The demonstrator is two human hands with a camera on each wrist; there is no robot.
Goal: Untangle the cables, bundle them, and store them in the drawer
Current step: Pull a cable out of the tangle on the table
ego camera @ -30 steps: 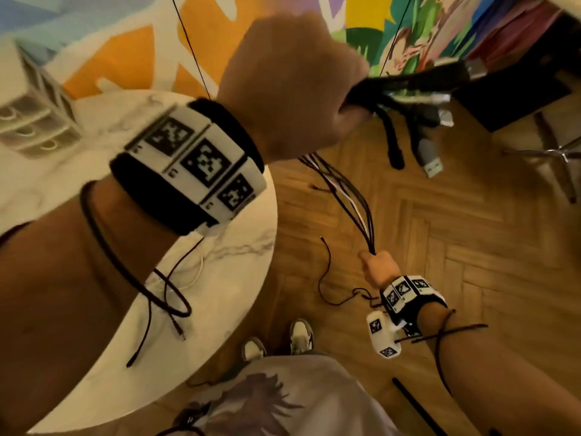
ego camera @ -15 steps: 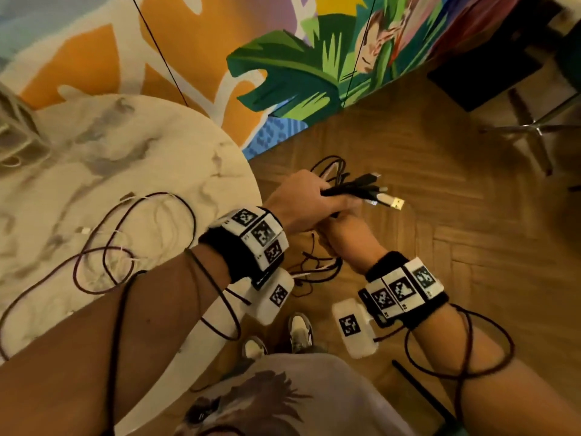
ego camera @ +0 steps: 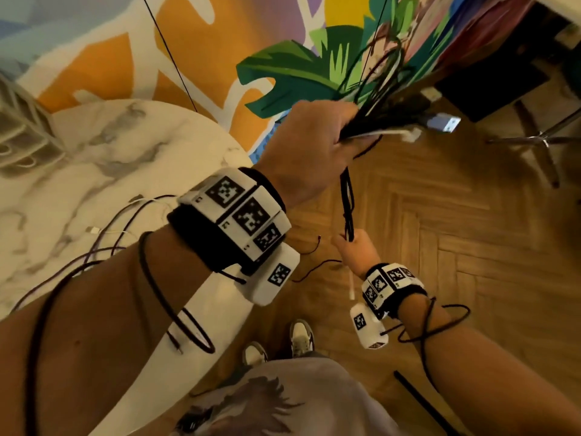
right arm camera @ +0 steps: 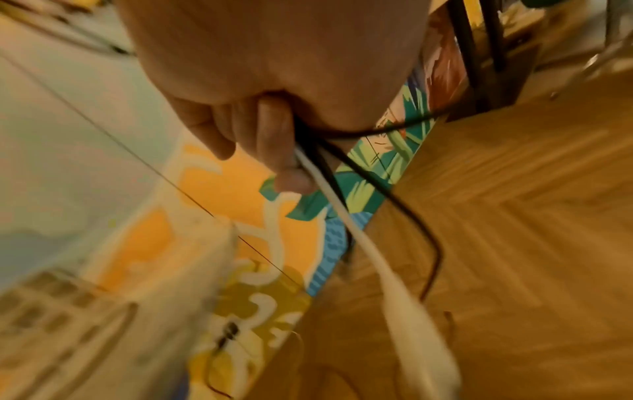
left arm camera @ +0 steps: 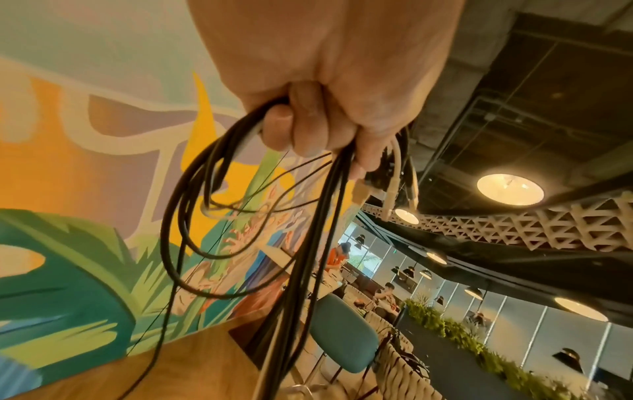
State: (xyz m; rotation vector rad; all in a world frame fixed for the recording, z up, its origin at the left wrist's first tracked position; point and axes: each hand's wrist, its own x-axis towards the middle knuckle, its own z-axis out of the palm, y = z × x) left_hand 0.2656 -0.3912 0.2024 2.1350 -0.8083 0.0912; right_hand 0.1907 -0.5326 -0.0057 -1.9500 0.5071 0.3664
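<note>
- Painted leaves on the wall (ego camera: 292, 73) are showing behind a marble surface (ego camera: 103, 158), where loose cables (ego camera: 125, 221) are lying.
- Left hand (ego camera: 309, 149) is gripping a cable bundle (ego camera: 377, 121), fingers (left arm camera: 308, 127) curled round it (plugs sticking out).
- Right hand (ego camera: 355, 251) is pinching the bundle's strands lower down, above the wood floor (ego camera: 456, 231).
</note>
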